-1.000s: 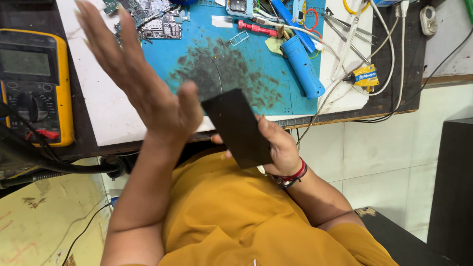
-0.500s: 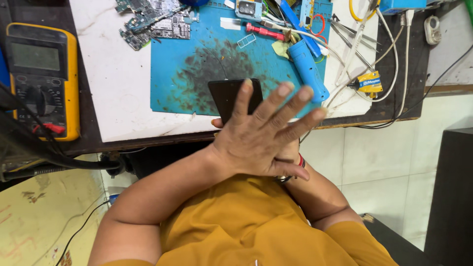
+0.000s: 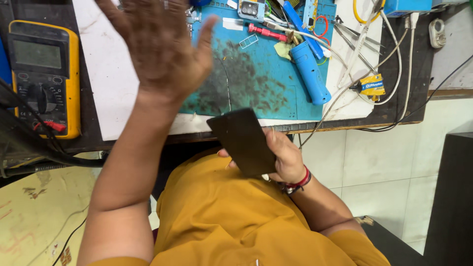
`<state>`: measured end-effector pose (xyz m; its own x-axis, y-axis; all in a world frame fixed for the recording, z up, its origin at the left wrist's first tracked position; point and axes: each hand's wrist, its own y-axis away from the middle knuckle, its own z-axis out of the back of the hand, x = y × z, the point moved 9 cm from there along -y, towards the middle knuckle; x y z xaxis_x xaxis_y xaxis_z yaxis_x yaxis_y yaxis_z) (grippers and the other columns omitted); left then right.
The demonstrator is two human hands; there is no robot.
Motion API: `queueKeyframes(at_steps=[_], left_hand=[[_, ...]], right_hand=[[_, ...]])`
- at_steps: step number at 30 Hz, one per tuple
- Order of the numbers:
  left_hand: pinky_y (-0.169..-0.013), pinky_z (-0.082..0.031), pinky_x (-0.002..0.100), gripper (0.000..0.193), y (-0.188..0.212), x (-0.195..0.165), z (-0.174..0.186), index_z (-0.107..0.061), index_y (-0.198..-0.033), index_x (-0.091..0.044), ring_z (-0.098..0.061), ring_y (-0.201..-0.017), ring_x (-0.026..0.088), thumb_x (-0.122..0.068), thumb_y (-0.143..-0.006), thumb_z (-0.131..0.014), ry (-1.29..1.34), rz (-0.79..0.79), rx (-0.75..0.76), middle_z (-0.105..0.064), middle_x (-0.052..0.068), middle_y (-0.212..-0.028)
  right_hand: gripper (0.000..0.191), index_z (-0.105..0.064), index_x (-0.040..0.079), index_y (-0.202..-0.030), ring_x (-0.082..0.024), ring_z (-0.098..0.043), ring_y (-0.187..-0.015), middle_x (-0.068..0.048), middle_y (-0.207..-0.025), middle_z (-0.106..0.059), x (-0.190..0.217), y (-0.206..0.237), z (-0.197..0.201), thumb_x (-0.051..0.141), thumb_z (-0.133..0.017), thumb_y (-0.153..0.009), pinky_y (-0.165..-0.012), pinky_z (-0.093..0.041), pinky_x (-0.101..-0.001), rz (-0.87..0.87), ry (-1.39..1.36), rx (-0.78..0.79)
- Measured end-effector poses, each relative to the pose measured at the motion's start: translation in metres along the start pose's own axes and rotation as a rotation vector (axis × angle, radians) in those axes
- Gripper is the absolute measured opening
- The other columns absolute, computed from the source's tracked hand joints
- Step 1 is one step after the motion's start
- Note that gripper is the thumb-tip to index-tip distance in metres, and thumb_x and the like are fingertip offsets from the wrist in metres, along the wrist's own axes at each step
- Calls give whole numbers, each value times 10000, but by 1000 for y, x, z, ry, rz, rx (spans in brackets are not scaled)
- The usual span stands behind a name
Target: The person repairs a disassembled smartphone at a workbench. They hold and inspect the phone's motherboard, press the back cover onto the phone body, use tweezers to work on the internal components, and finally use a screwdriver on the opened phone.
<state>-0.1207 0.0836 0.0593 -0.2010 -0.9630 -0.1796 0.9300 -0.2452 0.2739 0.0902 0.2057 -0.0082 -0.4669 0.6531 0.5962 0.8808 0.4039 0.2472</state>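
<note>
At a cluttered repair bench (image 3: 123, 113), a raised left hand (image 3: 157, 44) fills the upper left of the frame, fingers spread and holding nothing, blurred and well apart from the dark flat phone (image 3: 242, 142) at centre. The right hand (image 3: 283, 158), the nearer one, has its grip closed on the phone's lower right edge from beneath; its long axis tilts from upper left to lower right. The phone shows a plain, matte black face.
</note>
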Motion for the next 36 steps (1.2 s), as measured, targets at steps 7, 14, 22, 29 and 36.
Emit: queueKeyframes(at_steps=[7,14,22,29,36], left_hand=[[-1082,-489,425,343,51,19,-31,-670,-1240,-65,-646,-1257,292,-237,-982,-523,1170,-281,-447,-659,162,-1315],[-646,-576,244,311,87,-7,-79,-673,-1258,-4,-670,-877,76,-7,-952,-623,1625,-197,82,-713,66,-1188],[-639,-573,208,284,87,-4,-84,-700,-1226,18,-657,-785,35,38,-963,-595,1688,-223,82,-746,53,-1080],[-624,-573,209,298,87,-1,-88,-723,-1194,17,-653,-754,33,43,-943,-564,1675,-159,85,-746,52,-1017],[-844,-539,323,427,93,4,-68,-607,-1364,13,-638,-987,175,-30,-940,-588,1470,-246,-105,-648,167,-1280]], right_hand=[[766,-396,-73,-1582,-389,-641,-1247,-298,-1454,-576,15,-15,6,538,-433,-1119,-1053,-541,-486,64,-144,-24],[744,-428,-73,-1526,-373,-666,-1206,-249,-1381,-620,6,-25,12,531,-440,-1091,-1018,-553,-518,64,-119,-113],[720,-459,-88,-1499,-367,-704,-1114,-258,-1333,-642,-2,-21,16,513,-472,-1102,-999,-558,-466,65,-11,-130],[735,-449,-99,-1504,-365,-703,-1122,-266,-1340,-638,-1,-23,15,519,-464,-1105,-1007,-560,-466,61,7,-124],[735,-415,-77,-1536,-373,-630,-1254,-247,-1436,-581,-1,-26,13,519,-415,-1107,-1048,-545,-532,50,-126,-103]])
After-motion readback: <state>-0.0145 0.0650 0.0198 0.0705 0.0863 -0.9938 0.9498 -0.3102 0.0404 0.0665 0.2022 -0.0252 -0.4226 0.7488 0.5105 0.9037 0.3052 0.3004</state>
